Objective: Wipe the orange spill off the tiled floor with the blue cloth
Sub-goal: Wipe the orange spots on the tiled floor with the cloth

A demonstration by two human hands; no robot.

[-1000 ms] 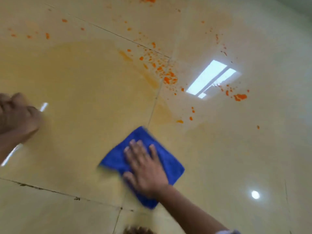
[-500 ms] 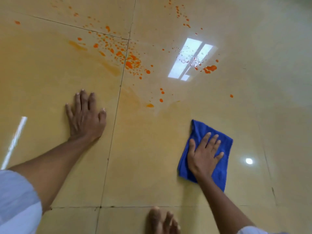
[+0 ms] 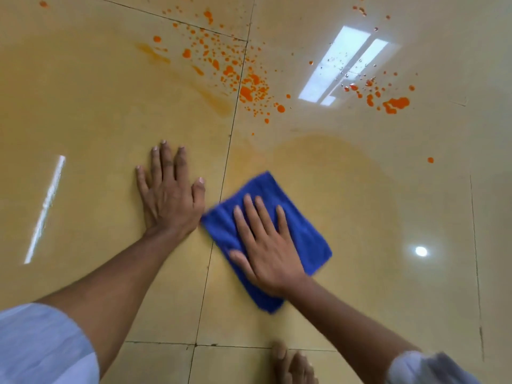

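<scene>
The blue cloth (image 3: 302,234) lies flat on the glossy tiled floor (image 3: 83,120), straddling a grout line. My right hand (image 3: 266,245) presses down on it with fingers spread. My left hand (image 3: 169,198) rests palm-down on the tile just left of the cloth, its thumb close to the cloth's corner. Orange spill droplets (image 3: 246,84) cluster beyond both hands around the grout crossing, with another patch (image 3: 394,102) at the far right. A pale orange smear (image 3: 332,151) arcs across the tile beyond the cloth.
My bare foot (image 3: 293,367) shows at the bottom edge, below the cloth. A bright window reflection (image 3: 343,62) and a round lamp reflection (image 3: 421,251) glare on the floor. A single orange drop (image 3: 430,160) sits apart at the right.
My right hand has slid the cloth to the left, up beside my left hand. The left hand has stayed planted on the tile, and the view has shifted.
</scene>
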